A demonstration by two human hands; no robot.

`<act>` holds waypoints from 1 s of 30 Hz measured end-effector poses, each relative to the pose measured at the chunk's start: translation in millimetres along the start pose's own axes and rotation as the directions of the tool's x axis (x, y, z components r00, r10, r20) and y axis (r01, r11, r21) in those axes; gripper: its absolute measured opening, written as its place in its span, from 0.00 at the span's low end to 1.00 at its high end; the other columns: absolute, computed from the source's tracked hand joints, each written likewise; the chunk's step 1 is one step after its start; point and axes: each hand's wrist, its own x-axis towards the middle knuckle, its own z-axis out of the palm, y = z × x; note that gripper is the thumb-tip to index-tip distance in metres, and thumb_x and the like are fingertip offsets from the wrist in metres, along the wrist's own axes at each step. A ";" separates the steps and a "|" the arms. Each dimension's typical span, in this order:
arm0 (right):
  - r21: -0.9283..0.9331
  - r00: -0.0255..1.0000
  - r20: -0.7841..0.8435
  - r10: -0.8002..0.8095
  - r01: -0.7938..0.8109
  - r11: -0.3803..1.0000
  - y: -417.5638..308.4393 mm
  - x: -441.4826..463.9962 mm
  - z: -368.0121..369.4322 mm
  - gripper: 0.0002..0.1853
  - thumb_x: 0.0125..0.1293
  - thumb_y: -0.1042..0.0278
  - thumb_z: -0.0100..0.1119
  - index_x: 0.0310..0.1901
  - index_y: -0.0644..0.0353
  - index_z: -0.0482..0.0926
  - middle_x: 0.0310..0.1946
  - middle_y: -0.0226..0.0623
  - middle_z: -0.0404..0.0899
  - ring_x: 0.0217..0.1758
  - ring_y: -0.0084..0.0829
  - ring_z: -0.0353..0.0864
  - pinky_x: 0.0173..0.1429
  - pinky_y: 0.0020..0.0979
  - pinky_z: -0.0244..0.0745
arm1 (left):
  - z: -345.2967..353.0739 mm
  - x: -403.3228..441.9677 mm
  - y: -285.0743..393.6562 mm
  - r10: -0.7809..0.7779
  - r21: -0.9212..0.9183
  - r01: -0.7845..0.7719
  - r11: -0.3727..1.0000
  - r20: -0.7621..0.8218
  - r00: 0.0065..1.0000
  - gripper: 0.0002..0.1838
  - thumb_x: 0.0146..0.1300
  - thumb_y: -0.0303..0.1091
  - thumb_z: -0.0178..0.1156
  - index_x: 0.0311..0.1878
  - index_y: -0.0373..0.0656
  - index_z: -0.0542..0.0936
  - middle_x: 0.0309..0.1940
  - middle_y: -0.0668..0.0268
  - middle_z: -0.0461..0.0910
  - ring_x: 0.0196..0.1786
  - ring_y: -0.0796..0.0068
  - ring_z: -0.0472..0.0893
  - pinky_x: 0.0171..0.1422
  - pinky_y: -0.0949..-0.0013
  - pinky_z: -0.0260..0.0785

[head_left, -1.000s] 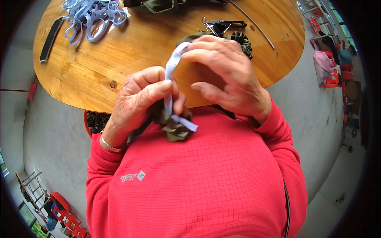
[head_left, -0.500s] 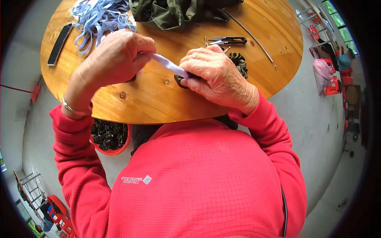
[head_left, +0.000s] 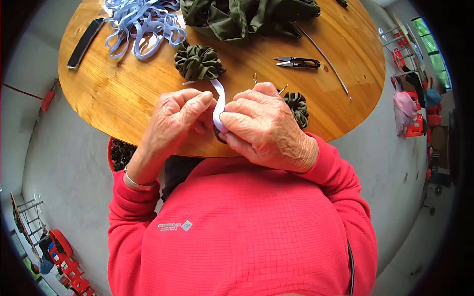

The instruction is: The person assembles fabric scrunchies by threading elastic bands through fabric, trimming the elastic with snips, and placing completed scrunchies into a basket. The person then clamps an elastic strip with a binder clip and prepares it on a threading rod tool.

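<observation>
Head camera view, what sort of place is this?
Likely a small sewing workshop or home workroom: a heap of blue elastic, dark green cloth and small scissors lie together on a wooden table.

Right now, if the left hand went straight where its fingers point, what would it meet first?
The left hand would probably meet the pale elastic band first, then the right hand; any gap is hard to judge.
</observation>
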 end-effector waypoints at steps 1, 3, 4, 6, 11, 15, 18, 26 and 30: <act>0.015 1.000 -0.001 -0.003 0.003 1.000 -2.2 -1.1 0.9 0.08 0.49 0.67 0.63 0.30 0.55 0.75 0.27 0.29 0.75 0.34 0.30 0.75 0.43 0.34 0.64 | 0.3 2.2 0.7 -0.020 -0.026 0.019 0.999 -0.013 1.000 0.14 0.66 0.39 0.56 0.39 0.35 0.80 0.30 0.68 0.80 0.31 0.82 0.77 0.37 0.78 0.70; 0.047 1.000 -0.002 -0.010 0.011 0.999 -6.3 -1.8 4.2 0.07 0.49 0.67 0.62 0.29 0.54 0.74 0.27 0.29 0.74 0.34 0.30 0.75 0.43 0.34 0.64 | 1.9 5.2 2.9 -0.060 -0.078 0.056 0.995 -0.041 0.997 0.14 0.65 0.38 0.57 0.38 0.34 0.80 0.28 0.68 0.80 0.29 0.83 0.77 0.36 0.79 0.70; 0.050 1.000 -0.008 -0.015 0.015 0.999 -6.7 -1.9 7.1 0.06 0.49 0.68 0.61 0.29 0.54 0.74 0.25 0.29 0.72 0.34 0.29 0.74 0.42 0.34 0.63 | 3.0 5.4 6.3 -0.112 -0.095 0.109 0.989 -0.025 0.993 0.12 0.63 0.35 0.58 0.41 0.34 0.79 0.31 0.69 0.80 0.34 0.84 0.78 0.38 0.79 0.71; 0.034 1.000 0.002 -0.023 0.023 0.999 -7.0 -1.9 7.8 0.06 0.50 0.68 0.61 0.29 0.53 0.74 0.24 0.28 0.71 0.33 0.29 0.74 0.42 0.34 0.63 | 3.9 7.9 4.9 -0.104 -0.089 0.104 0.991 0.004 0.995 0.11 0.62 0.34 0.60 0.41 0.35 0.80 0.31 0.69 0.79 0.33 0.85 0.77 0.37 0.79 0.71; 0.064 0.997 0.078 -0.005 0.000 0.998 -9.9 -1.5 6.2 0.12 0.47 0.69 0.67 0.35 0.57 0.77 0.32 0.31 0.76 0.39 0.32 0.77 0.45 0.34 0.66 | 1.7 10.2 10.3 -0.062 -0.004 0.062 0.998 0.028 0.998 0.10 0.58 0.31 0.62 0.40 0.36 0.80 0.30 0.70 0.79 0.32 0.86 0.76 0.37 0.80 0.69; 0.188 0.999 0.038 0.006 -0.014 0.982 -5.8 1.4 -4.5 0.16 0.44 0.67 0.69 0.36 0.60 0.77 0.36 0.35 0.78 0.43 0.35 0.78 0.48 0.35 0.67 | 3.8 10.2 7.3 0.012 -0.169 -0.021 0.985 -0.056 0.998 0.08 0.59 0.29 0.60 0.39 0.35 0.79 0.28 0.65 0.78 0.31 0.78 0.77 0.37 0.74 0.71; 0.191 0.988 -0.129 0.079 -0.053 0.980 9.5 3.1 -19.8 0.14 0.46 0.68 0.68 0.37 0.58 0.79 0.37 0.35 0.79 0.41 0.34 0.79 0.45 0.33 0.68 | 0.2 10.3 13.8 0.075 -0.428 -0.066 0.901 0.004 0.997 0.07 0.62 0.27 0.55 0.40 0.33 0.77 0.26 0.62 0.78 0.31 0.72 0.81 0.37 0.67 0.77; 0.483 0.944 0.081 0.321 -0.319 0.815 46.1 30.7 -20.6 0.18 0.53 0.70 0.65 0.47 0.58 0.77 0.32 0.41 0.79 0.30 0.37 0.80 0.39 0.33 0.74 | 11.0 16.6 33.8 0.045 -0.332 -0.013 0.943 0.088 0.995 0.11 0.65 0.30 0.54 0.43 0.32 0.77 0.19 0.66 0.75 0.18 0.80 0.74 0.21 0.78 0.69; 0.139 0.994 -0.041 0.102 -0.096 0.986 60.2 42.0 -15.4 0.08 0.56 0.61 0.63 0.31 0.54 0.79 0.22 0.31 0.77 0.27 0.35 0.78 0.32 0.33 0.65 | 15.8 17.9 39.5 0.095 -0.317 -0.081 0.945 0.029 0.995 0.11 0.65 0.30 0.53 0.43 0.30 0.77 0.16 0.65 0.74 0.15 0.79 0.73 0.20 0.79 0.67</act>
